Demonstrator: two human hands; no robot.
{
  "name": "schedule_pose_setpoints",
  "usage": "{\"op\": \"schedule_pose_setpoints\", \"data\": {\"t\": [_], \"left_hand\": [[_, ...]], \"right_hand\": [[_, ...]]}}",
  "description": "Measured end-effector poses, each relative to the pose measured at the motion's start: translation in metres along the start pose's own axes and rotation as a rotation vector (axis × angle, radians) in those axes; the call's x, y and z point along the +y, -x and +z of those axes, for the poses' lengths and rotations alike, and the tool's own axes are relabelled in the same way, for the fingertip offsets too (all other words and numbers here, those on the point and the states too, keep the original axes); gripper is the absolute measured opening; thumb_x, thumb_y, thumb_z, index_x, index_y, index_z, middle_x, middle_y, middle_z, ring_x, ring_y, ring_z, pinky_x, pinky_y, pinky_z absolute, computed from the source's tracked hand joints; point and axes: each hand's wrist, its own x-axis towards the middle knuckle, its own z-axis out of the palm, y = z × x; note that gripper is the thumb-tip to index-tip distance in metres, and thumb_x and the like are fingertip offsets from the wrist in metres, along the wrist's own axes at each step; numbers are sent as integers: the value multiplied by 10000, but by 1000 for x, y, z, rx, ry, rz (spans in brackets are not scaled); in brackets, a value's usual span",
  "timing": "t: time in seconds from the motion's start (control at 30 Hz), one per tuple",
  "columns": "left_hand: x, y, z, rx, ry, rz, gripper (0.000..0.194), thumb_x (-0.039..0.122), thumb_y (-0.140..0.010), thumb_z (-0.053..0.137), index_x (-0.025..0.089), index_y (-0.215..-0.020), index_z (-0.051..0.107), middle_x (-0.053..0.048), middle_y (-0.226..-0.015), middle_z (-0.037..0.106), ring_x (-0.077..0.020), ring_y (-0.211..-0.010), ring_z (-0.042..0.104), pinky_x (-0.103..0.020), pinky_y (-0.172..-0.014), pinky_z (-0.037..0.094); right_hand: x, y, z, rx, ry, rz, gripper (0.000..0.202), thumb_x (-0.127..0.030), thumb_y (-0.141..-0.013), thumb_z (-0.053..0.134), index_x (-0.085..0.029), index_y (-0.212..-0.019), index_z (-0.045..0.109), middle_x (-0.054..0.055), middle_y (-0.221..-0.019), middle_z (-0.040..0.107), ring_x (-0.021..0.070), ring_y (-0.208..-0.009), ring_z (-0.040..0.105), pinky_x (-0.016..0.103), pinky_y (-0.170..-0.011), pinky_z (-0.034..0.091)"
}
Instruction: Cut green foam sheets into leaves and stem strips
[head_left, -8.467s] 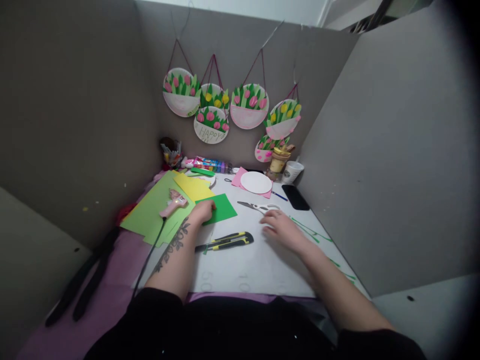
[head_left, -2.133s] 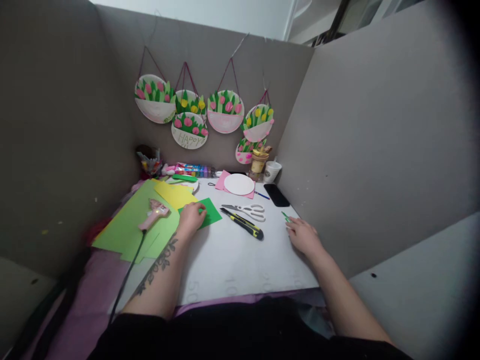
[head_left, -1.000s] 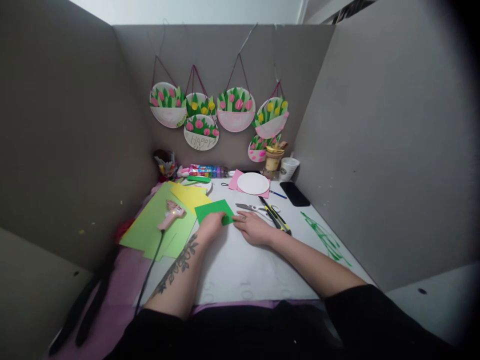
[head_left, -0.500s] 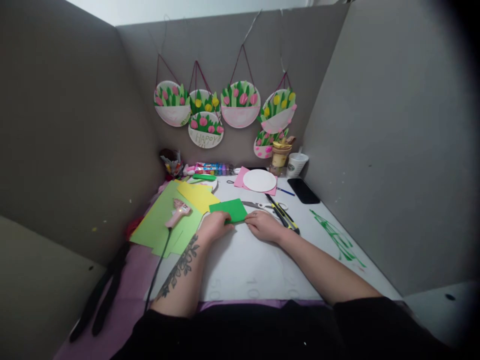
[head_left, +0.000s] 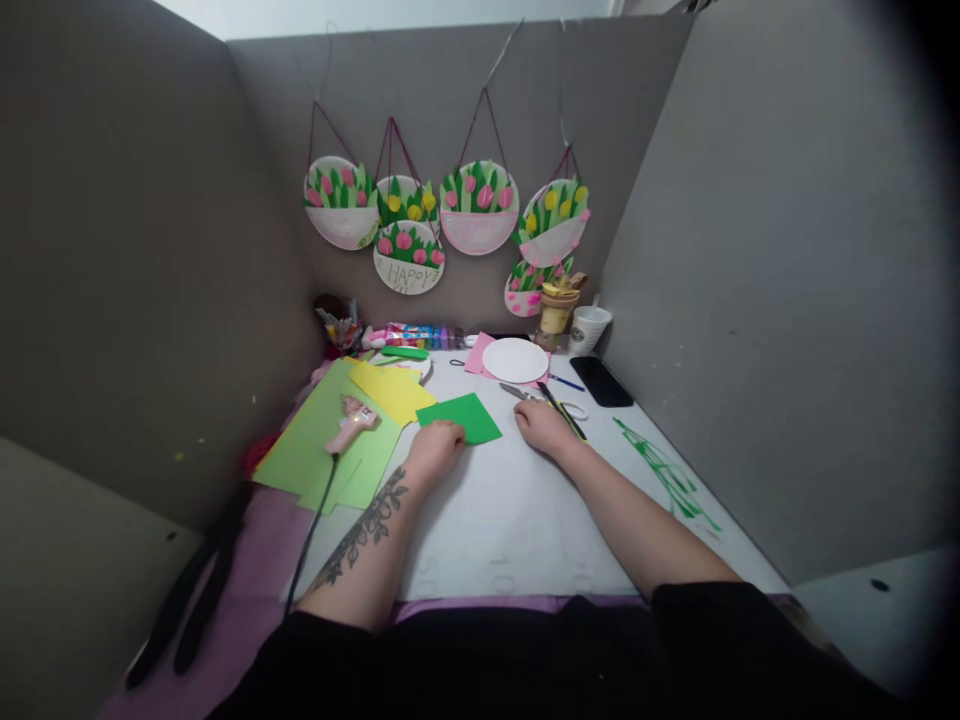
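My left hand (head_left: 439, 448) is closed on the near left edge of a green sheet of paper (head_left: 469, 415), which lies close to the white table top. To the right, apart from the paper, is my right hand (head_left: 541, 424) with its fingers curled down. It covers part of a pair of scissors (head_left: 513, 390), whose blades point left and whose white handle shows beyond the hand. A black and yellow utility knife (head_left: 561, 410) lies beside it, partly hidden. Whether my right fingers grip anything is hidden.
Yellow paper (head_left: 394, 390), light green sheets (head_left: 304, 445) and a corded pink glue gun (head_left: 352, 425) lie left. A white paper plate (head_left: 515, 360) is behind, a black phone (head_left: 601, 381) and green scraps (head_left: 664, 470) right. Plate crafts (head_left: 480, 232) hang on the grey partition.
My right hand has let go of the green paper and moved right and away from me. The scissors have shifted slightly in the same direction. The paper has turned a little under my left hand.
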Motion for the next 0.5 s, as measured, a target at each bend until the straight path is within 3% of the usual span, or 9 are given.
{"op": "schedule_pose_setpoints", "data": {"t": [0.1,0.23,0.37,0.5], "left_hand": [[4,-4,4,16,11,11,188,182,-820,509,205,-873,688,-71,-909,684,-210,-909,594,-283,-790,435],[6,-5,4,28,34,13,202,208,-844,502,205,-915,690,-70,-942,689,-210,-938,592,-287,-832,441],[5,-3,3,44,47,19,202,227,-847,504,205,-911,694,-65,-928,691,-205,-918,594,-282,-824,447],[5,-1,2,28,55,-14,218,221,-842,497,203,-906,704,-67,-933,694,-201,-918,594,-277,-833,448]], "right_hand": [[-2,4,2,128,-91,-133,263,-236,-900,477,-144,-1086,637,119,-1115,656,223,-1069,539,354,-965,370],[-17,10,9,73,-145,-482,274,-276,-808,620,-186,-1064,654,97,-1084,645,240,-1073,519,379,-946,386],[-26,10,16,24,-102,-438,141,-173,-860,527,-179,-863,668,70,-865,644,208,-915,544,330,-845,414],[-26,7,20,9,-88,-410,132,-168,-877,519,-175,-855,650,65,-870,629,197,-906,532,310,-826,408]]}}
